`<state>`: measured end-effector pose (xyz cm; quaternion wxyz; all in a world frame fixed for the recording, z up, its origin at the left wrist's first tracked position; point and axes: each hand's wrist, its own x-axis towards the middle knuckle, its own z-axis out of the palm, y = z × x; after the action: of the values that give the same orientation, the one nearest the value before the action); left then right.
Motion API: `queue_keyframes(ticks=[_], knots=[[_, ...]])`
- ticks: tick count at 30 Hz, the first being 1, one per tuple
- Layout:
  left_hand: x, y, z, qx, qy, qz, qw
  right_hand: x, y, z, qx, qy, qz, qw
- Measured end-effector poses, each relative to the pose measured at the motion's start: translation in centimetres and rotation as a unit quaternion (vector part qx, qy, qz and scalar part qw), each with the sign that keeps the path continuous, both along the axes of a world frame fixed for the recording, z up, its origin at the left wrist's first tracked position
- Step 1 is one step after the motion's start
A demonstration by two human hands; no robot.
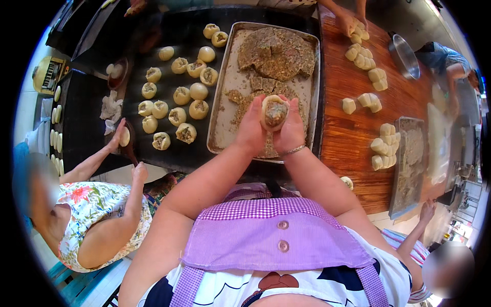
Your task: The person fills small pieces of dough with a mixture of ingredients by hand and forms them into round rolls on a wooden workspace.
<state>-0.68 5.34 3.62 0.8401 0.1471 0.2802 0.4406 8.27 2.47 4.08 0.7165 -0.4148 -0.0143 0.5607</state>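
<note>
Two hands [250, 128] [290, 129] cup a filled dough ball [274, 113] near frame centre; probably soft, light, best held around its sides.

The left hand [250, 125] and right hand [289, 128] cover the underside of the dough cup [274, 113], and how deep its filling goes cannot be seen. The wrists hide parts of the near rim of the metal tray [222, 120]. Blurring masks the heads of the co-worker in a floral garment [102, 225] and the co-worker in stripes [396, 240]. At the top right, the upper edge cuts off another person, leaving forearms and hands [350, 25]. The lower edge crops the wearer's shirt [317, 286]. Whether the crumpled white stuff [111, 106] is cloth or paper is unclear; small objects [463, 235] along the right rim are too tiny to identify.
</note>
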Motion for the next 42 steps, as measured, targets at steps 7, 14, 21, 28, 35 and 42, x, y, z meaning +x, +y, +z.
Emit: queue_keyframes(ticks=[7,14,21,28,35,42], knots=[[1.2,-2.8,-0.5,0.16,0.179,0.043,0.97,-1.3,-1.6,-1.2,0.018,-0.229,-0.001,0.973],[1.0,-1.3,0.7,0.089,0.204,-0.019,0.975,-0.4,-0.9,-1.8,-0.082,-0.151,-0.004,0.985],[-0.6,-1.5,1.6,0.076,0.071,0.018,0.994,0.1,-1.9,1.6,0.032,-0.205,0.056,0.977],[1.7,-3.4,0.2,0.235,0.282,0.075,0.927,-0.1,-2.3,-0.5,0.041,-0.225,0.051,0.972],[2.8,0.8,-0.4,0.236,0.315,0.0,0.919,1.3,-0.2,0.1,0.05,-0.104,0.0,0.993],[1.8,-1.2,3.0,0.059,0.071,-0.008,0.996,3.1,-1.7,1.0,0.033,-0.214,0.064,0.974]])
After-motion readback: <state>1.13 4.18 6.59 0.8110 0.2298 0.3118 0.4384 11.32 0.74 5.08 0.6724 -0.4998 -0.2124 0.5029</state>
